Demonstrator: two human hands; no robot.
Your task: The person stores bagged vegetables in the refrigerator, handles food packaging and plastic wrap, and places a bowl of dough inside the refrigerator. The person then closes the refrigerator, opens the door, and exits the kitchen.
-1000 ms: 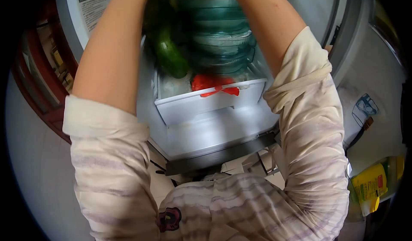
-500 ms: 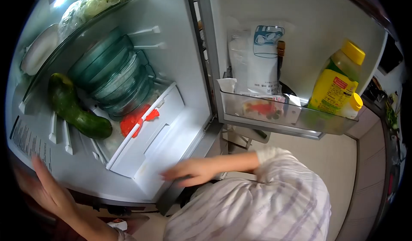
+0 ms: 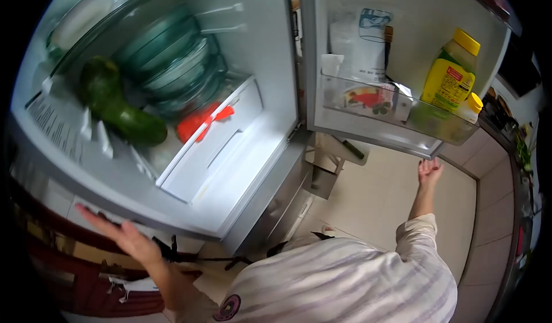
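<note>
A refrigerator stands wide open before me. My left hand is stretched flat with fingers extended, just outside the lower edge of the fridge body. My right hand is at the bottom edge of the fridge door, fingers apart and fingertips right at the rim. In the door's clear bin stand a yellow-capped bottle, a smaller yellow-capped container and a white packet. Inside the fridge are a dark green gourd, stacked glass bowls and a red plastic bag at the white drawer.
A white dish rests on the upper glass shelf. A small stool stands on the tiled floor behind the door. Cabinets with a cluttered counter run along the right. Dark red wooden furniture is at lower left.
My right hand has moved from in front of the white drawer to the bottom edge of the door. My left hand has shifted right in view. The view has moved, so the fridge sits higher.
</note>
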